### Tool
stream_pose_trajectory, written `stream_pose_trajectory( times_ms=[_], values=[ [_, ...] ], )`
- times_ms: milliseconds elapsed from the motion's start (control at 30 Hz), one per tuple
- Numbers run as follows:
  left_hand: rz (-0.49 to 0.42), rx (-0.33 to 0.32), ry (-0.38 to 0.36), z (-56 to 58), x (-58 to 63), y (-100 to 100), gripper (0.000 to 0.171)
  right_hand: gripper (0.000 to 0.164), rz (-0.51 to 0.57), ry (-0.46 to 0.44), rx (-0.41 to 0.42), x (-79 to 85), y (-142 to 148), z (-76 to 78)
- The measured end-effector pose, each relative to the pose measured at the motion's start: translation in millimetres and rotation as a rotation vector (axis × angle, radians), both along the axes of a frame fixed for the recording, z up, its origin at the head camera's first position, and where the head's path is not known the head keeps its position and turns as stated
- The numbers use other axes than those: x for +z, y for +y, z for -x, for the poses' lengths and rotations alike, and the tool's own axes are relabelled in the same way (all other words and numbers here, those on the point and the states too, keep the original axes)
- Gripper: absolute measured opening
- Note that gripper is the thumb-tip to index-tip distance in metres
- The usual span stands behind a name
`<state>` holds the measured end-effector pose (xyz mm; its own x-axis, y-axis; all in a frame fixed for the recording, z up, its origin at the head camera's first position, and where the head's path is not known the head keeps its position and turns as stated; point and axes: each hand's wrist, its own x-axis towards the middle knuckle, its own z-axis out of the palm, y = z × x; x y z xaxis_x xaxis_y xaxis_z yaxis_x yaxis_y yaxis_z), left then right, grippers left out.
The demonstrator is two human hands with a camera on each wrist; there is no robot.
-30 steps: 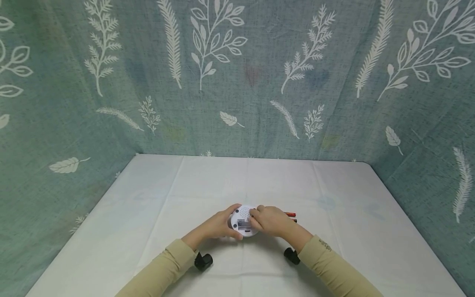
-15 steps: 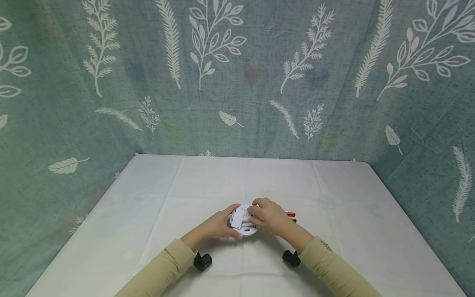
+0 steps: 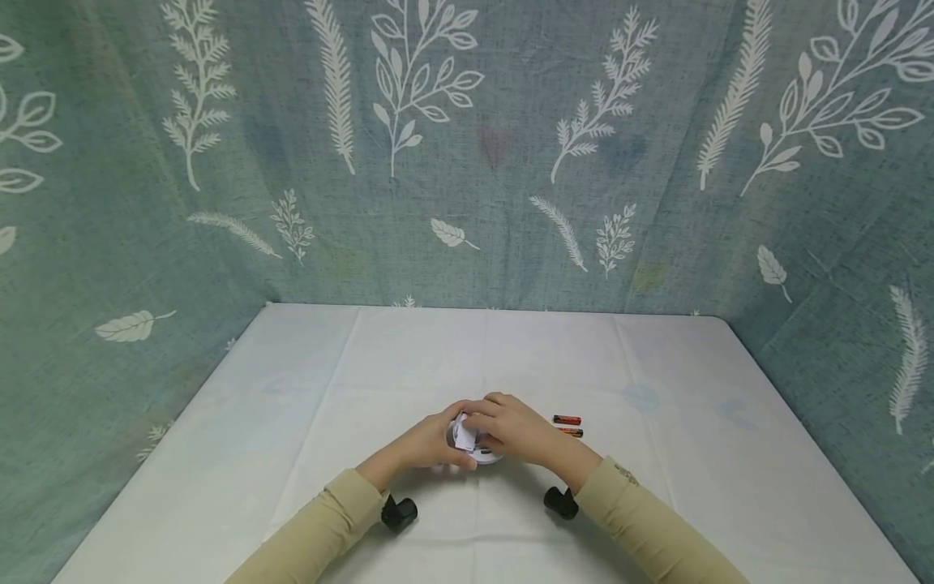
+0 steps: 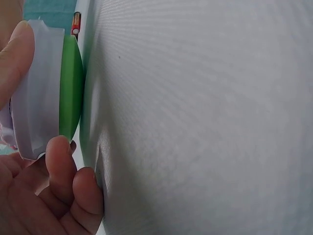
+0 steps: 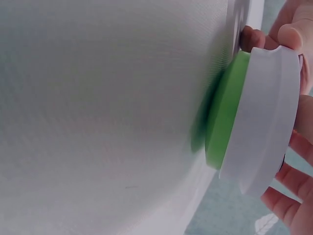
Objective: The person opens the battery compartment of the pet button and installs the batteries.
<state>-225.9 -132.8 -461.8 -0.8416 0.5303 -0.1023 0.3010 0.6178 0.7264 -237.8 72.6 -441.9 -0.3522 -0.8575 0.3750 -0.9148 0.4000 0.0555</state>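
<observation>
A round white device (image 3: 487,458) with a green underside (image 4: 72,88) is held just over the table, its back upward. My left hand (image 3: 430,438) grips it from the left, thumb near and fingers on the far side. A small flat white cover (image 3: 464,439) lies tilted across the device's back at the left. My right hand (image 3: 514,430) reaches over from the right, its curled fingers holding the cover's upper part; the fingertips are partly hidden. In the right wrist view the device's white side (image 5: 259,122) shows, with fingers (image 5: 291,181) against its rim.
Two red-and-black batteries, a far one (image 3: 567,420) and a near one (image 3: 571,432), lie to the right of the right hand. A white cloth covers the table (image 3: 409,349). Patterned green curtains (image 3: 496,243) stand behind and at both sides. Black wrist cameras (image 3: 400,514) hang under the sleeves.
The white cover has come into view over the open battery compartment. My right hand has moved left across the device onto it, leaving both batteries in fuller view. The left hand keeps its hold.
</observation>
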Motion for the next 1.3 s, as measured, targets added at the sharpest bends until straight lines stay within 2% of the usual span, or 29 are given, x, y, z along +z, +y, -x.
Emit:
stream_pose_trajectory(
  times_ms=[200,367,467,667,733,800,967,1100,1200,1300],
  values=[
    [-0.007,-0.005,0.023,0.4,-0.4,0.2,0.095,0.025,0.019,0.074,0.047,-2.0,-2.8,2.5],
    [0.006,0.010,0.003,1.1,-0.5,0.9,0.102,0.014,0.060,0.126,0.072,-7.7,-2.8,5.6],
    [-0.002,0.007,-0.008,1.7,-0.6,1.2,0.103,0.014,0.062,0.141,0.080,-7.5,-2.4,4.8],
    [-0.005,0.003,-0.007,2.0,-1.0,1.5,0.101,0.017,-0.019,0.156,0.017,-2.9,-4.9,-0.4],
    [0.000,0.008,-0.005,1.6,-0.6,1.5,0.101,0.015,-0.016,0.165,0.006,-3.6,-5.7,-0.3],
    [0.003,0.013,-0.015,1.2,-0.2,1.7,0.102,0.012,0.034,0.163,0.016,-4.3,-6.1,0.4],
    [-0.005,0.029,-0.055,0.3,0.7,2.3,0.103,0.006,0.210,0.054,0.023,-9.3,-4.0,4.6],
    [-0.001,0.041,-0.046,-0.1,-0.1,2.5,0.102,0.004,0.250,-0.091,-0.067,-7.9,-1.1,3.0],
    [0.009,0.047,-0.023,-0.5,-0.3,2.7,0.101,0.006,0.262,-0.236,-0.163,-2.0,2.7,-2.2],
    [0.011,0.054,-0.005,-0.6,-0.3,3.1,0.099,0.008,0.304,-0.389,-0.220,2.3,9.5,-3.5]
  ],
)
